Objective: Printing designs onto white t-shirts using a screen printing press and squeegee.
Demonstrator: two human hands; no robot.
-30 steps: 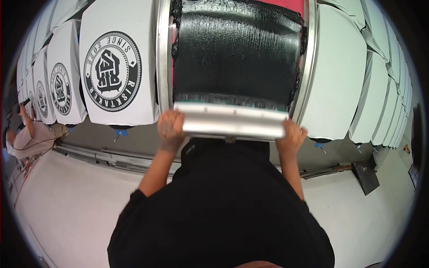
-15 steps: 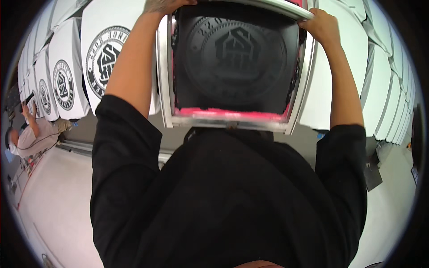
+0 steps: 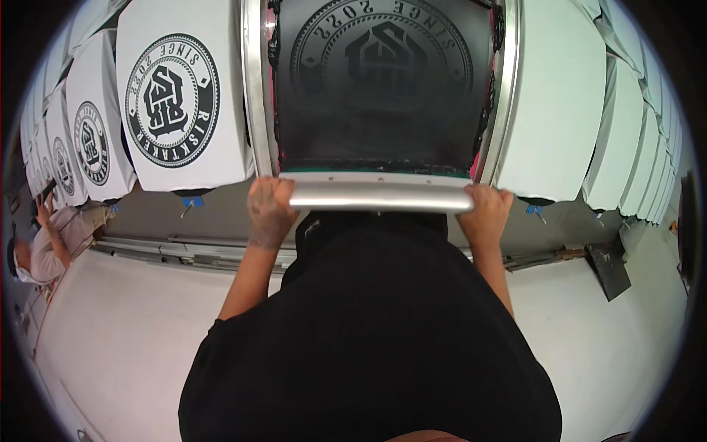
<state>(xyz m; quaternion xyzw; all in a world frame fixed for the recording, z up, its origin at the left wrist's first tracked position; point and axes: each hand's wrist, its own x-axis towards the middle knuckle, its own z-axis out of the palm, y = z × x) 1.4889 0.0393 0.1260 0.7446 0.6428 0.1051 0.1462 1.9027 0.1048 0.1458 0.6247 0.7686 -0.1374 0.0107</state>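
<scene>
My left hand (image 3: 270, 210) and my right hand (image 3: 486, 210) are both closed around the ends of a squeegee (image 3: 379, 197) with a long silvery grip. It lies level across the near end of a screen-printing frame (image 3: 508, 81), close to my body. The frame's dark mesh (image 3: 383, 132), coated with black ink, carries a round emblem seen upside down. Thick black ink lines both sides of the mesh, with some pink showing at the edges. Whatever lies under the screen is hidden.
To the left, a white cloth (image 3: 140, 22) on a board bears a black round print, with several similar ones beyond. Plain white cloths (image 3: 556, 110) line the right. Another person (image 3: 55, 236) works at far left. A dark flat panel (image 3: 609, 271) leans at the right.
Both hands have drawn the squeegee from the far end of the screen to its near end, toward me. My stretched arms are now bent close to my body.
</scene>
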